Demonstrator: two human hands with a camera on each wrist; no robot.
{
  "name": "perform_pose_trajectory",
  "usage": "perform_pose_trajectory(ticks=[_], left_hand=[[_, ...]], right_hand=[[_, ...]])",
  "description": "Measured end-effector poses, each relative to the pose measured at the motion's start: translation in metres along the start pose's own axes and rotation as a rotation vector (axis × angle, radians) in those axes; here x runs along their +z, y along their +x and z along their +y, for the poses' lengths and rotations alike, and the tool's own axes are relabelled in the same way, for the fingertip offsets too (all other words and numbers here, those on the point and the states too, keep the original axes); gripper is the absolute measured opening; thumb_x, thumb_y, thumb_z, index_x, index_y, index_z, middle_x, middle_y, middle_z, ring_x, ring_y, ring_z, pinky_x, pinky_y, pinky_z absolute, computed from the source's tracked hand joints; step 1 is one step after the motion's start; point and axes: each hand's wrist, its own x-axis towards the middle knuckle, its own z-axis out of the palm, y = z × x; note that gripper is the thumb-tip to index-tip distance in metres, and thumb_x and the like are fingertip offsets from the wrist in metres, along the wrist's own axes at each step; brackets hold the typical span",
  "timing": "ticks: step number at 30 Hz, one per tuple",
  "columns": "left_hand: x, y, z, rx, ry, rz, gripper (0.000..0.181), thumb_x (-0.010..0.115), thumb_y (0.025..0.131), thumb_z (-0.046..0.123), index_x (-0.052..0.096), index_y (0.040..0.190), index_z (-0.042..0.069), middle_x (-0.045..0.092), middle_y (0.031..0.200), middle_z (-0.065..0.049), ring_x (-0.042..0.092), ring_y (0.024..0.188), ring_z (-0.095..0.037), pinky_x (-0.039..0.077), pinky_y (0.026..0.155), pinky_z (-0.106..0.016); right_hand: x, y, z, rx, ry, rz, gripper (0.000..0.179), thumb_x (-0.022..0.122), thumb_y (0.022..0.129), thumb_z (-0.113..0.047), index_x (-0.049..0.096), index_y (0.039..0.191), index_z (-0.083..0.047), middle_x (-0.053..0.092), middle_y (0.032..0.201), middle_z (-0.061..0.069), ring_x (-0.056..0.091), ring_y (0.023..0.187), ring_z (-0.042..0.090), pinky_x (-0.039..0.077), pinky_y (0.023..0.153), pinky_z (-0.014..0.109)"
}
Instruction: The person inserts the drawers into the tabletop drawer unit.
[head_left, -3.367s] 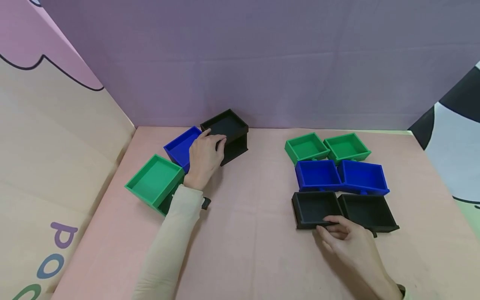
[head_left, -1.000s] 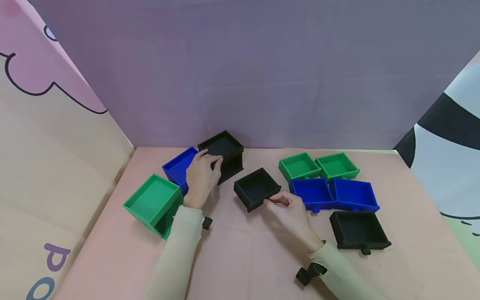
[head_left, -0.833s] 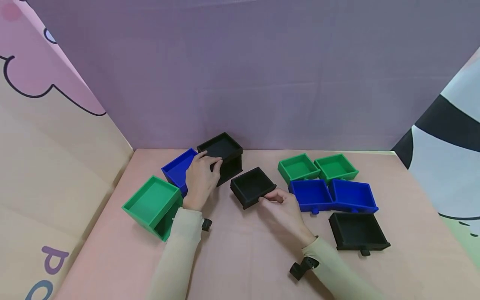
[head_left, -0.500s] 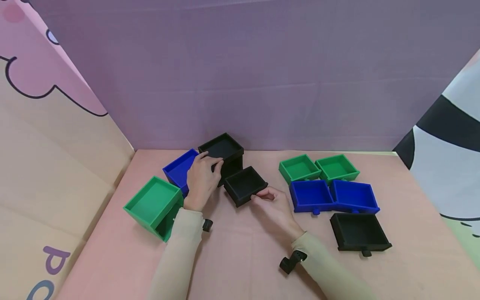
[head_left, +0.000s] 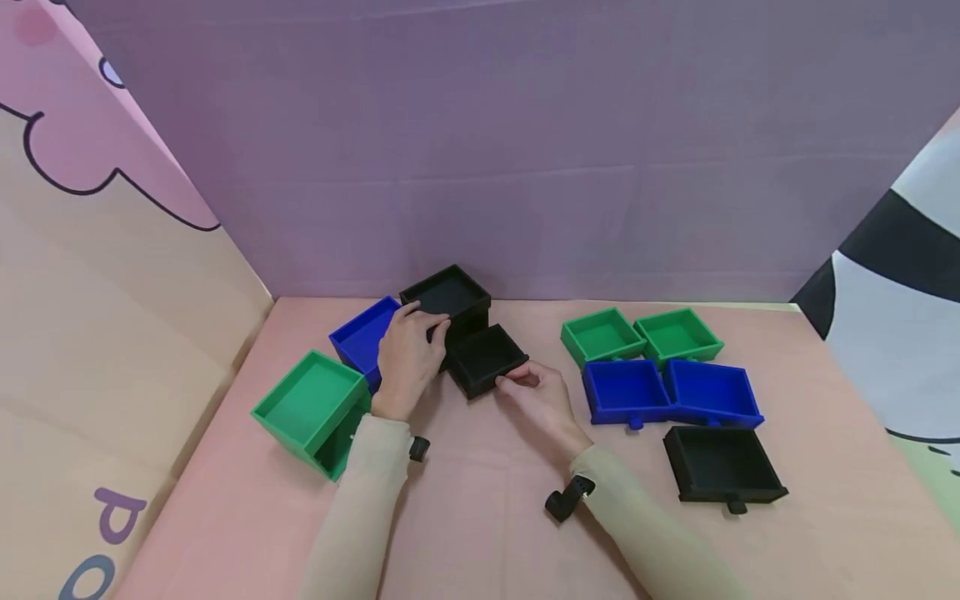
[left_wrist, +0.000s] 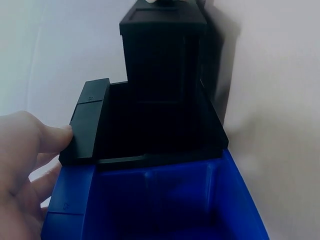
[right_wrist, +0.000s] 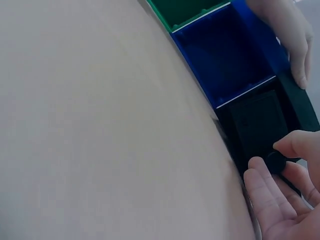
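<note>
At the back left stands a black drawer case (head_left: 446, 290), its front opening facing right and toward me. My left hand (head_left: 408, 357) holds it by its near edge; in the left wrist view the thumb lies on the edge of the black top panel (left_wrist: 86, 132). A small black drawer (head_left: 486, 357) is at the opening, its back end partly inside. My right hand (head_left: 542, 398) pinches the drawer's round knob (right_wrist: 275, 163) between thumb and fingers. A blue case (head_left: 363, 335) adjoins the black one, partly behind my left hand, and a green case (head_left: 309, 398) stands nearer.
On the right lie two green drawers (head_left: 602, 335), two blue drawers (head_left: 626, 390) and another black drawer (head_left: 723, 467) with its knob toward me. A purple cloth wall (head_left: 525, 167) rises behind the pink tabletop (head_left: 465, 517); a printed panel (head_left: 112, 333) borders the left.
My right hand has taken one black drawer from the right group and carried it left to the black case, where its back end has entered. The left hand has kept its hold.
</note>
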Motion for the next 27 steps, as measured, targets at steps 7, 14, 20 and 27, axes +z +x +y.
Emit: perform_pose_trajectory(ticks=[7,14,20,27], left_hand=[[0.001,0.002,0.002,0.004,0.016,0.005,0.022,0.071,0.103,0.024,0.083,0.121,0.017,0.080,0.123,-0.009,0.060,0.141,-0.031,0.059,0.100,-0.056],[0.001,0.001,-0.001,-0.002,0.033,0.007,0.023,0.072,0.103,0.025,0.083,0.121,0.018,0.080,0.123,-0.008,0.060,0.141,-0.030,0.060,0.099,-0.054],[0.001,0.001,-0.001,0.004,0.027,0.007,0.023,0.071,0.103,0.025,0.083,0.121,0.016,0.080,0.123,-0.009,0.060,0.140,-0.030,0.060,0.099,-0.054],[0.001,0.001,0.000,0.018,0.019,0.017,0.022,0.072,0.103,0.023,0.084,0.119,0.016,0.081,0.120,-0.008,0.060,0.140,-0.030,0.058,0.101,-0.056]], right_hand=[[0.010,0.003,0.000,-0.004,0.063,0.004,0.013,0.083,0.092,-0.011,0.075,0.096,-0.001,0.080,0.097,0.013,0.072,0.088,0.013,0.058,0.077,0.019],[0.018,0.004,0.001,0.012,0.052,-0.005,0.014,0.084,0.091,-0.011,0.075,0.096,-0.002,0.080,0.096,0.011,0.071,0.089,0.015,0.059,0.079,0.021],[0.019,0.007,0.000,0.017,0.052,-0.024,0.014,0.084,0.091,-0.009,0.075,0.098,-0.001,0.080,0.099,0.013,0.072,0.087,0.013,0.063,0.080,0.025],[0.019,0.006,-0.001,0.004,0.055,-0.046,0.011,0.081,0.092,-0.005,0.074,0.097,0.001,0.079,0.097,0.015,0.073,0.082,0.011,0.065,0.080,0.029]])
